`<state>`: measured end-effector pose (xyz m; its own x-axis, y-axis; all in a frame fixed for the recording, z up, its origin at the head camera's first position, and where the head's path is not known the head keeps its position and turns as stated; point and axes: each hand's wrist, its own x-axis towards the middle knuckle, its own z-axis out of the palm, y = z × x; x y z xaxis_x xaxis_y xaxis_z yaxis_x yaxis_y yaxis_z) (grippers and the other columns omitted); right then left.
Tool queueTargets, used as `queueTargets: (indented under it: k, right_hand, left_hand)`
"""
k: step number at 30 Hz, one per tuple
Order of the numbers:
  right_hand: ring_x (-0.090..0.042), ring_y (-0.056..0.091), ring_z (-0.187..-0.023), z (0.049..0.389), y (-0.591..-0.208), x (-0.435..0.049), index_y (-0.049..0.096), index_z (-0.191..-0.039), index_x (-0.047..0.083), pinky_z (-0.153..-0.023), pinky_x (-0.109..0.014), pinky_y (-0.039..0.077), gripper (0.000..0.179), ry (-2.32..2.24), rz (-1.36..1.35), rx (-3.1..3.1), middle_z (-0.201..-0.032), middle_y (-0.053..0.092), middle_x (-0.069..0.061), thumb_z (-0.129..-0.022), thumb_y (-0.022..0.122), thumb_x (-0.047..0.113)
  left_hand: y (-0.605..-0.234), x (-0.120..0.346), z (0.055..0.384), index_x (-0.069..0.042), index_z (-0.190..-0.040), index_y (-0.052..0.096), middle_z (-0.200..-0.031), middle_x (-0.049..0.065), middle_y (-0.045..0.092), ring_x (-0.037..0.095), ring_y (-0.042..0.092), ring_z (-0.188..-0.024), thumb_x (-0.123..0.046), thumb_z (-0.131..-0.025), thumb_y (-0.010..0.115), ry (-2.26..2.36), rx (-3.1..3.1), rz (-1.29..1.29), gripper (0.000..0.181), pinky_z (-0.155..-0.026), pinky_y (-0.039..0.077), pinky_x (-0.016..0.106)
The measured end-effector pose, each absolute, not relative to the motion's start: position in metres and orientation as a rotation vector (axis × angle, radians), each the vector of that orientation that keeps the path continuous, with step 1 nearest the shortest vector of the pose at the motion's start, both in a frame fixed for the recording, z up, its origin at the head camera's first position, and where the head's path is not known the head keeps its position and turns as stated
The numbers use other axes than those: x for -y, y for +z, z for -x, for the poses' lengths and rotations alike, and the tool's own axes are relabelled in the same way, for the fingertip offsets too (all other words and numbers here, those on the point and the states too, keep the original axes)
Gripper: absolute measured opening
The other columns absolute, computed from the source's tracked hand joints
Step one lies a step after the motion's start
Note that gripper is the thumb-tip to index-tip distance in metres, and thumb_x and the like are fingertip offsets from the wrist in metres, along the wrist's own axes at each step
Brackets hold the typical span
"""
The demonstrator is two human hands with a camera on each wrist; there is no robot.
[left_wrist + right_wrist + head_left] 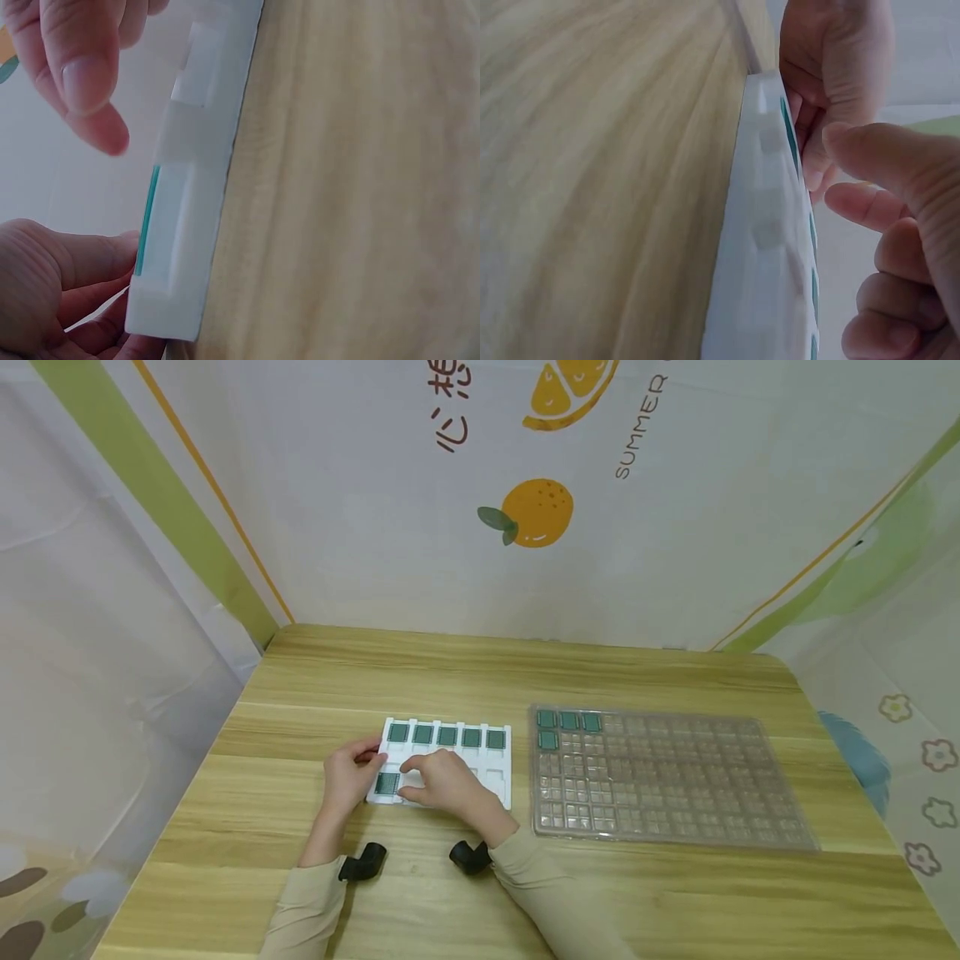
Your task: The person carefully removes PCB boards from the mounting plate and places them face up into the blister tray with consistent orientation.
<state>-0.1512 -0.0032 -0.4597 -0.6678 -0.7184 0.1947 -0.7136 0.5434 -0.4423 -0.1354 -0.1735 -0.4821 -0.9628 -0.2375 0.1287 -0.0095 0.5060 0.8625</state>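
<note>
From high over the near side of the white tray [489, 762], the head camera faces forward and down across most of the table [465, 685]; both wrist cameras, turned sideways, look in low and close from the tray's near side, sharing its left end, the left hand [348, 777] and the right hand [450, 785]

A white tray [495, 780] is lying flat; five green squares [447, 737] are filling its far row, and another square [387, 783] is sitting in its near-left slot. Beside it, a clear tray [675, 777] is holding four more squares [547, 719].
</note>
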Motion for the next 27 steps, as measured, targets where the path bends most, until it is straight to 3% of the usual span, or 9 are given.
queueTargets:
  k: [4, 8, 27]
  right_hand:
    - [-0.002, 0.051, -0.055, 0.15, -0.46, 0.01, 0.071, -0.098, 0.008, -0.056, -0.015, 0.042, 0.025, -0.749, 1.266, -2.762, -0.077, 0.07, 0.001, -0.081, 0.073, 0.026]
    - [-0.005, 0.058, -0.061, 0.149, -0.461, 0.017, 0.071, -0.097, 0.009, -0.06, -0.016, 0.045, 0.024, -0.72, 1.253, -2.78, -0.081, 0.071, 0.002, -0.081, 0.073, 0.026]
    - [-0.006, 0.059, -0.059, 0.144, -0.462, 0.032, 0.072, -0.091, 0.011, -0.058, -0.018, 0.047, 0.023, -0.577, 1.091, -2.905, -0.074, 0.069, 0.003, -0.078, 0.075, 0.03]
  left_hand:
    - [-0.482, 0.173, 0.136, 0.013, -0.102, 0.067, -0.09, 0.027, 0.066, 0.028, 0.061, -0.076, 0.008, -0.079, 0.066, -1.438, 2.519, -0.197, 0.024, -0.06, 0.042, 0.009]
    - [-0.482, 0.172, 0.135, 0.013, -0.1, 0.067, -0.09, 0.026, 0.066, 0.027, 0.061, -0.075, 0.009, -0.078, 0.067, -1.43, 2.51, -0.188, 0.022, -0.06, 0.042, 0.009]
    - [-0.482, 0.173, 0.135, 0.014, -0.1, 0.066, -0.088, 0.026, 0.066, 0.024, 0.061, -0.074, 0.009, -0.078, 0.066, -1.44, 2.511, -0.212, 0.022, -0.061, 0.041, 0.008]
